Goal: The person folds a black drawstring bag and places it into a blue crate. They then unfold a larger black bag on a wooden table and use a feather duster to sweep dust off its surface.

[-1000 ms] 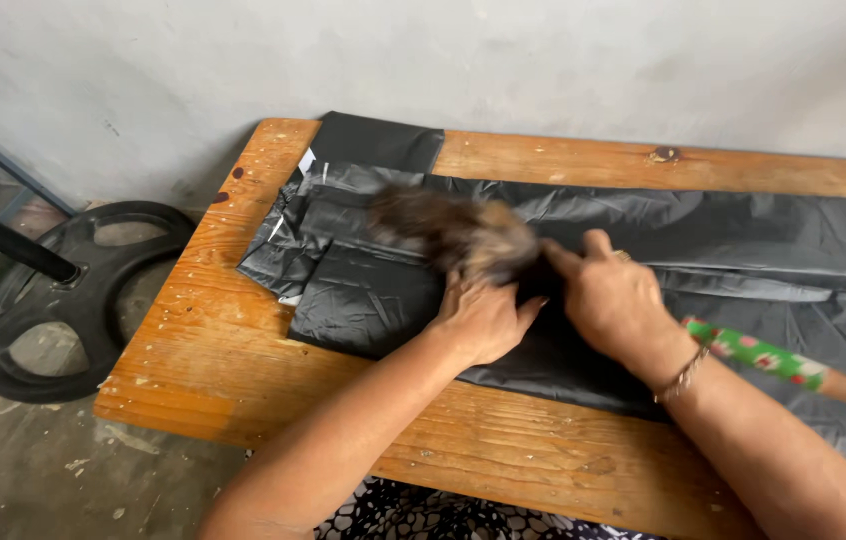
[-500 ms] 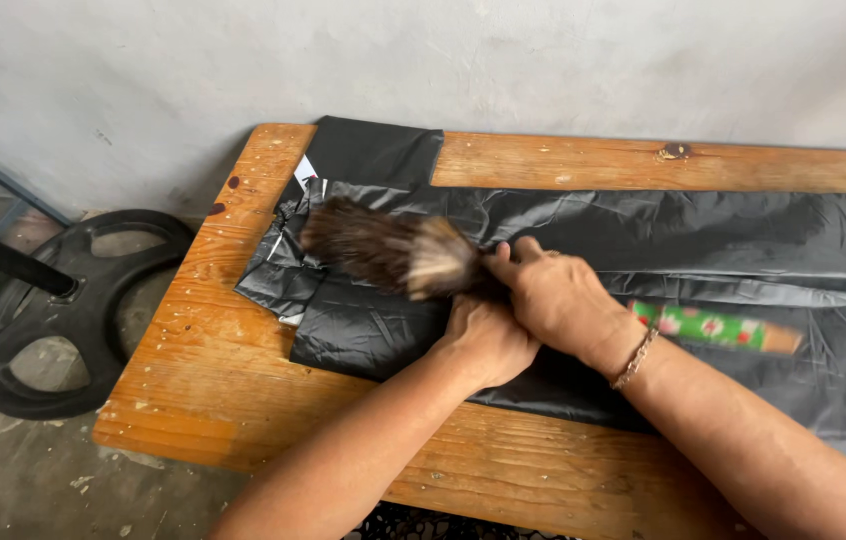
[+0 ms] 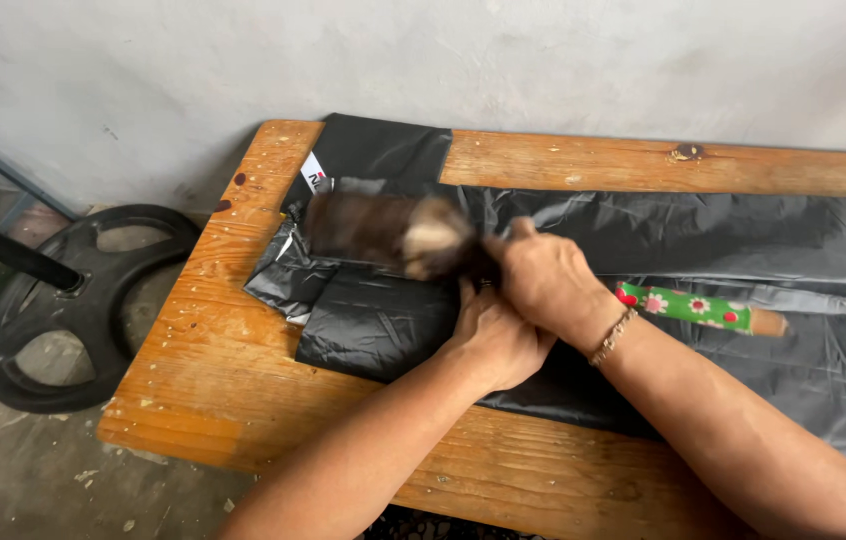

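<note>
**Brush held low over black plastic on a wooden bench**

The right hand [image 3: 548, 280] grips a brush [image 3: 393, 232] near the base of its dark brown bristles, fingers clamped round it. The brush looks blurred; its bristles point left and lie over the black plastic sheet [image 3: 643, 235] near the sheet's left end. The brush's handle [image 3: 698, 307], wrapped in green with red and white flowers and ending in bare wood, sticks out to the right behind the wrist, which wears a thin bracelet [image 3: 613, 335]. The left hand [image 3: 496, 340] sits just in front of the right, touching it, with its fingers curled together and pressing down on a folded part of the sheet. The sheet covers most of the wooden bench [image 3: 213, 340], which stands against a pale wall [image 3: 443, 60]. On the floor to the left lies a black weight plate [image 3: 73, 300] on a dark bar.
</note>
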